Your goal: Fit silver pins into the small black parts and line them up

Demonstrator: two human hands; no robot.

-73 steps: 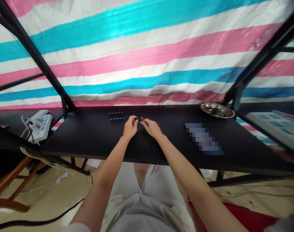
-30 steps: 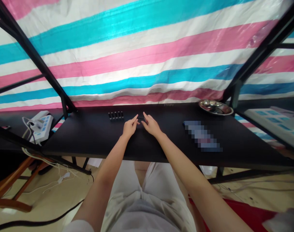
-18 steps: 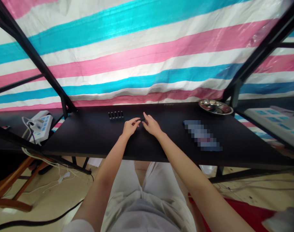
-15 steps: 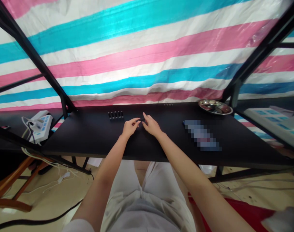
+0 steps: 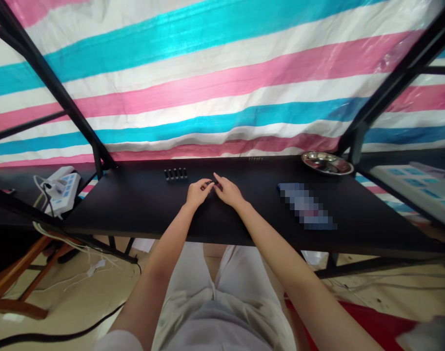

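Held the left hand (image 5: 196,192) and the right hand (image 5: 229,191) close together at the black surface (image 5: 134,209), right of a row of five dark cylinders (image 5: 175,174) and a little nearer the body than that row. Pinched a small dark piece (image 5: 212,183) between left thumb and fingertips, right of the row and apart from it. Pointed the right index finger outward, with the right thumb close beside the piece; could not tell about gripping or merely steadying on that side. Worked, by judgement, at a fine two-handed step on this one piece, perhaps turning or joining; could not be surer, with so much covered by fingers. Called next, as judged, for a light fingertip grip, steady wrists and careful aligning. Touched none of the cylinders. Saw a line of tiny pieces (image 5: 255,159) right of the row and farther back, too small to identify. Saw a shallow metal dish (image 5: 327,164) far right of the row, a pixelated blue item (image 5: 306,207) right and nearer the body, and a white power strip (image 5: 66,194) well left.
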